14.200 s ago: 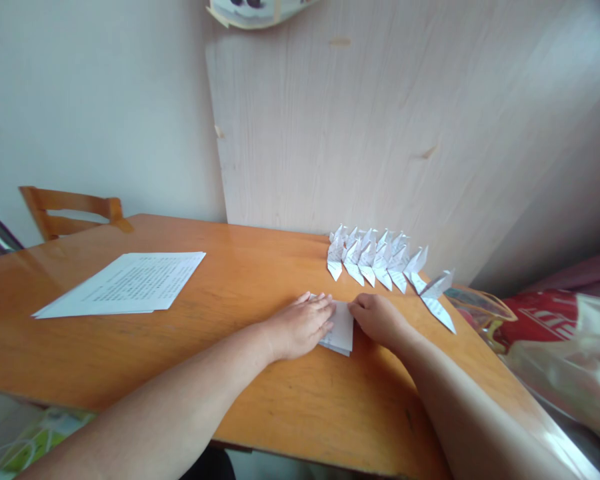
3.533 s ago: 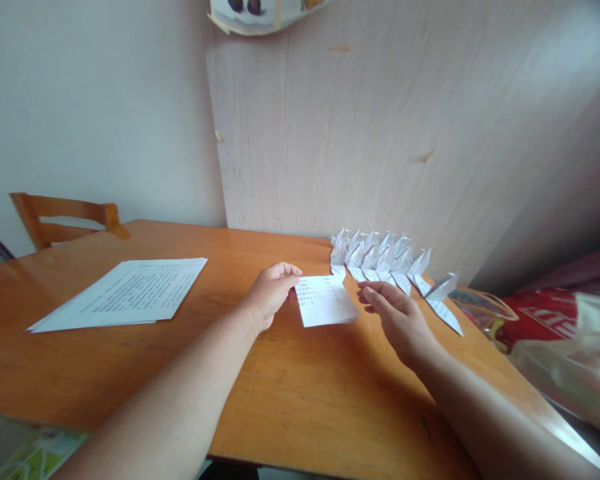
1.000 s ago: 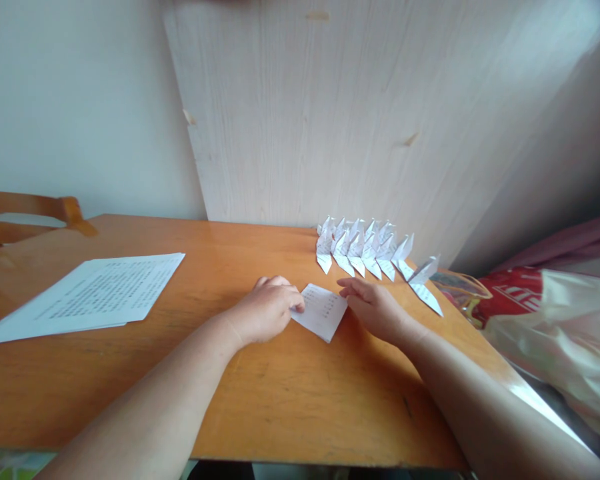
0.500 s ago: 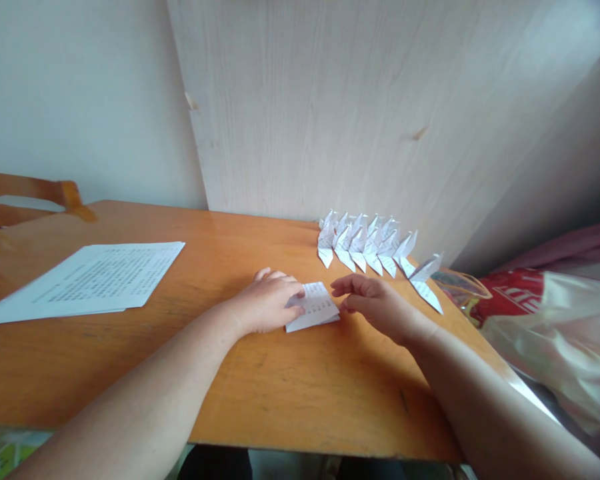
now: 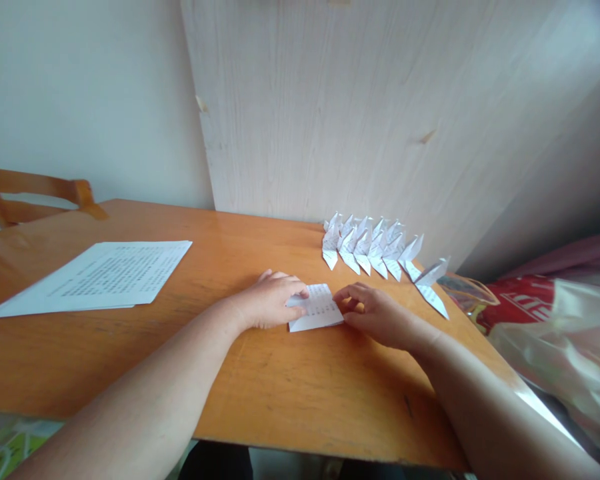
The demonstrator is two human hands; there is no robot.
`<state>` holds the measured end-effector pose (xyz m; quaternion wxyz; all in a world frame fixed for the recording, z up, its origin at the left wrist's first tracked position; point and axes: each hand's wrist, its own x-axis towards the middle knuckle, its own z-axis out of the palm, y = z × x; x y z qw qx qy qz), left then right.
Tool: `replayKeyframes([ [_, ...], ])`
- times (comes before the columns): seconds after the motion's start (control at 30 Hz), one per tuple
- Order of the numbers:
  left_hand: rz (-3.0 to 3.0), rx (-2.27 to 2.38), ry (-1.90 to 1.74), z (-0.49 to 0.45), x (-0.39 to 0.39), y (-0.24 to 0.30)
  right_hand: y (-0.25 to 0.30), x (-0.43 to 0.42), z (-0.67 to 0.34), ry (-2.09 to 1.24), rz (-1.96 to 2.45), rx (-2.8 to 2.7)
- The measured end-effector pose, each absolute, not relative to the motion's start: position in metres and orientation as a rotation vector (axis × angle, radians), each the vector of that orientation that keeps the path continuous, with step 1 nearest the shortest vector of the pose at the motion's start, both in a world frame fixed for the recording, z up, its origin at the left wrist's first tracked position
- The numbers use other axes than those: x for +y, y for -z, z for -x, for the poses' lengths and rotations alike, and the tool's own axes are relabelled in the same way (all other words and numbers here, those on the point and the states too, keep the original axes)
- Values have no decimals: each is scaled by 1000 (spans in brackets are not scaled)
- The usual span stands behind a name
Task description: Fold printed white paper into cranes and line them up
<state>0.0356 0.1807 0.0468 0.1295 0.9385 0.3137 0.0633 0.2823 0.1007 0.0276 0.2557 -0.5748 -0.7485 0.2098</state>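
Note:
A small folded sheet of printed paper (image 5: 320,312) lies on the wooden table between my hands. My left hand (image 5: 275,300) holds its left side down, with thumb and forefinger on top, a little apart. At the right edge, my right hand (image 5: 373,312) has thumb and forefinger curled together at the paper's corner. The fingertips there partly cover that corner. Beyond my right hand stand several white folded paper pieces (image 5: 363,250) in close rows, pointed and upright. One more folded piece (image 5: 433,290) sits apart from them, nearer the table's right edge.
A stack of printed sheets (image 5: 115,277) lies on the left of the table (image 5: 260,400). A wooden chair back (image 5: 40,187) shows at far left. A pale panel (image 5: 320,120) rises behind the table. Bags, one red (image 5: 523,300) and one whitish (image 5: 575,333), are beside the right edge.
My right hand has closed in on the folded paper's right edge and now touches it. The paper's loose lower layer has come into line. The view has shifted slightly.

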Motion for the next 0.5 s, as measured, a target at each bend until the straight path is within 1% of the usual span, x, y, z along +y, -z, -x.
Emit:
replayKeyframes([
  [0.23, -2738, 891, -161, -35, 182, -49, -28, 100, -282, -632, 1380, -2076],
  [0.5, -2709, 881, -86, -29, 185, -48, -24, 99, -279, -401, 1214, -2261],
])
